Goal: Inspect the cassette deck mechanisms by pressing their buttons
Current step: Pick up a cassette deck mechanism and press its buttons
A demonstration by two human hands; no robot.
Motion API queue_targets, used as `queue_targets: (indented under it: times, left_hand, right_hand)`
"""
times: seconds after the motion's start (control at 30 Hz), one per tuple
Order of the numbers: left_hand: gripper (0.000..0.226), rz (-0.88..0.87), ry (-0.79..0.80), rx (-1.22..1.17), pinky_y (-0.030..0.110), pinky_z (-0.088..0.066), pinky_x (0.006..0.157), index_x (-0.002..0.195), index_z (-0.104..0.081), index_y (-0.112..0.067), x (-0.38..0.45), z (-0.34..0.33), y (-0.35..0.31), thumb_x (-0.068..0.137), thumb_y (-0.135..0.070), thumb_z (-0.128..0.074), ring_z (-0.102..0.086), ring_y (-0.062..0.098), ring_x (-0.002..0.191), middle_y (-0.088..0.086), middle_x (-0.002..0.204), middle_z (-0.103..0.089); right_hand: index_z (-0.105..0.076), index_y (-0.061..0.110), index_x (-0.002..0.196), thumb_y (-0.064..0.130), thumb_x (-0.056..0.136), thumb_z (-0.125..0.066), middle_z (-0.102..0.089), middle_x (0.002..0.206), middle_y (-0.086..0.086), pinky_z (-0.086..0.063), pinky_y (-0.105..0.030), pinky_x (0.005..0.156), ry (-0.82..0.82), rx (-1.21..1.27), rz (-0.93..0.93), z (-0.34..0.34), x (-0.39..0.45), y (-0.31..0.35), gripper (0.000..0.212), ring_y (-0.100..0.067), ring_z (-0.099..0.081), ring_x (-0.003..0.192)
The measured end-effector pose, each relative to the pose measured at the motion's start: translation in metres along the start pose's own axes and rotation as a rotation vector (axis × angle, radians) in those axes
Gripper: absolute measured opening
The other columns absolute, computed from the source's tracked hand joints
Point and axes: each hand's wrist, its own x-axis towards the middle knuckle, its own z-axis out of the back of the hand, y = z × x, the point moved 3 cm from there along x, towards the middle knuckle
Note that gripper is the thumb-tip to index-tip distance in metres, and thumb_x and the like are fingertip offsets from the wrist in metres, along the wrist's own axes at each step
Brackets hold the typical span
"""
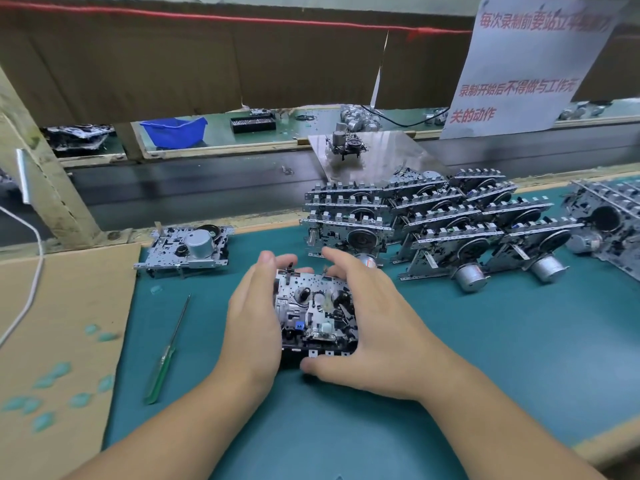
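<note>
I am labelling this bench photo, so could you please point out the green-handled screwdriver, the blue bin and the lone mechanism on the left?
Green-handled screwdriver [162,372]: head view, on its handle.
Blue bin [173,132]: head view, front wall.
Lone mechanism [198,242]: head view, its silver motor.

A white paper sign [526,64] hanging at the far right carries red Chinese text, partly blurred: "每次录制前要站立" on its top line, then "录制开始后不得做与工作无关的动作" below
</note>
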Motion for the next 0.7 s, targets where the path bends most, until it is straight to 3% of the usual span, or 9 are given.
queue_targets:
  times: [0.07,0.23,0.33,0.5,0.7]
  left_hand:
    - [0.039,0.009,-0.012,-0.014,0.059,-0.056,0.094,0.091,-0.075,-0.029,0.0008,-0.0003,-0.0006,0.089,-0.059,-0.051,-0.076,0.030,0.096,0.009,0.106,-0.078]
    - [0.031,-0.068,-0.021,0.006,0.061,-0.054,0.096,0.086,-0.074,-0.028,0.0021,-0.0003,-0.0045,0.091,-0.049,-0.051,-0.072,0.038,0.103,0.011,0.106,-0.077]
    - [0.025,-0.075,-0.037,0.004,0.055,-0.057,0.091,0.083,-0.074,-0.029,0.0031,0.0008,-0.0045,0.090,-0.043,-0.055,-0.073,0.031,0.096,0.010,0.103,-0.077]
    - [0.026,-0.054,-0.072,0.001,0.062,-0.051,0.100,0.082,-0.076,-0.030,0.0052,0.0017,-0.0051,0.088,-0.043,-0.054,-0.070,0.035,0.104,0.009,0.104,-0.076]
    - [0.025,-0.087,-0.061,0.010,0.063,-0.051,0.099,0.084,-0.074,-0.028,0.0051,0.0009,-0.0068,0.088,-0.042,-0.054,-0.070,0.031,0.100,0.006,0.100,-0.076]
  right_hand:
    - [-0.005,0.050,0.150,0.068,0.058,-0.077,-0.032,0.129,0.033,-0.028,-0.029,0.111,-0.018,-0.030,0.001,-0.0001,-0.0009,0.0012,0.118,0.002,-0.028,0.134]
    - [-0.008,0.052,0.147,0.067,0.058,-0.078,-0.039,0.134,0.030,-0.024,-0.005,0.097,-0.028,0.019,-0.028,-0.0005,-0.0025,-0.0025,0.115,0.007,-0.026,0.132]
    - [-0.015,0.049,0.149,0.068,0.059,-0.079,-0.039,0.137,0.027,-0.027,-0.011,0.104,-0.014,0.012,-0.015,-0.0004,-0.0006,-0.0028,0.111,0.005,-0.028,0.133]
    - [-0.005,0.049,0.154,0.066,0.060,-0.081,-0.028,0.151,0.027,-0.023,-0.018,0.114,0.066,-0.034,0.038,0.0028,-0.0005,-0.0022,0.122,0.006,-0.020,0.142]
    - [-0.011,0.050,0.152,0.063,0.056,-0.082,-0.037,0.143,0.030,-0.031,-0.018,0.109,0.010,-0.054,0.019,0.0052,-0.0007,-0.0006,0.120,0.008,-0.032,0.136]
